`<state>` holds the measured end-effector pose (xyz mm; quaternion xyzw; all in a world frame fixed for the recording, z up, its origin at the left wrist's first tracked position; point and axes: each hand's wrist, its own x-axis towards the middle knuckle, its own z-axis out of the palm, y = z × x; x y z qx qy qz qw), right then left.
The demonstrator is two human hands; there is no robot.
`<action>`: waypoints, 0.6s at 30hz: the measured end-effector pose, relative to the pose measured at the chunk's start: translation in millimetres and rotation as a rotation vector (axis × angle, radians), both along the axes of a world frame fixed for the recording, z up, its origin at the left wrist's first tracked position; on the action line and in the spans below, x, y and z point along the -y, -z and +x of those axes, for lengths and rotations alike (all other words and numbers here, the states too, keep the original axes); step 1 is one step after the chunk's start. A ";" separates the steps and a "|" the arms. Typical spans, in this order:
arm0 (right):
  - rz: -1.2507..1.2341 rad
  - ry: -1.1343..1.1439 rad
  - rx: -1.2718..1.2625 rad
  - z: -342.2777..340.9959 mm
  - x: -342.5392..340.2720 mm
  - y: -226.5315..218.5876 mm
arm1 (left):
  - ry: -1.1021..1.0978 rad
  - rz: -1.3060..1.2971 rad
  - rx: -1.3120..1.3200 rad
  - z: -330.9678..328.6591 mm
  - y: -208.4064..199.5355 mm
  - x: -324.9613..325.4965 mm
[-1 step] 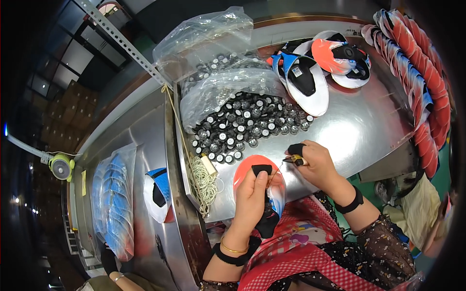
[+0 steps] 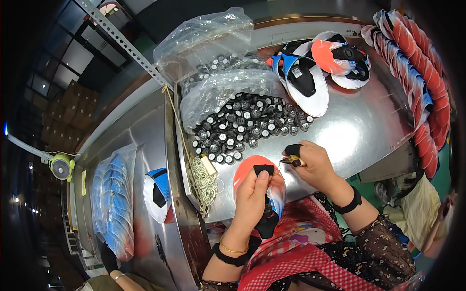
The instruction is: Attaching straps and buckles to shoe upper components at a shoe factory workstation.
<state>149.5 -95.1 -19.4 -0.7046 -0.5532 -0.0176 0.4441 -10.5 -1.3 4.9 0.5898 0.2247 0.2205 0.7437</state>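
My left hand point(image 2: 250, 194) is closed on a cap point(image 2: 242, 169) with a glossy orange-red brim, a blue and white part and a black underside. Its thumb presses near the brim, and black cloth covers a finger. To the right, my right hand point(image 2: 316, 164) grips a small tool point(image 2: 294, 160) with a yellow and black handle. The tool's dark tip points left at the cap, a short gap away; I cannot make out its exact kind. Beyond both hands lies a heap of small round black parts point(image 2: 233, 130) with white faces, spilling from a clear plastic bag point(image 2: 213, 36).
More caps point(image 2: 318, 92) sit at the back of the metal table point(image 2: 359, 114). Long nested cap stacks point(image 2: 412, 53) hang over its right side. A coil of pale cord point(image 2: 205, 186) lies left. On the neighbouring table are bagged blue caps point(image 2: 115, 203), a single cap point(image 2: 156, 196) and another person's arm point(image 2: 114, 269).
My right hand and its tool have shifted very slightly left, and the tool's tip is turned a little. My left hand and the cap have barely moved.
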 end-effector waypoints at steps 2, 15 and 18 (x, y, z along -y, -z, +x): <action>0.023 -0.018 -0.003 -3.3 -7.2 -5.9 | 0.079 -0.037 -0.014 -0.8 -5.6 -2.5; 0.001 -0.125 0.111 -10.4 -8.6 -16.3 | 0.291 -0.021 -0.094 -6.6 -22.0 -6.7; -0.013 -0.116 0.128 -13.2 -5.8 -14.7 | 0.291 -0.033 -0.157 -7.9 -20.3 -8.7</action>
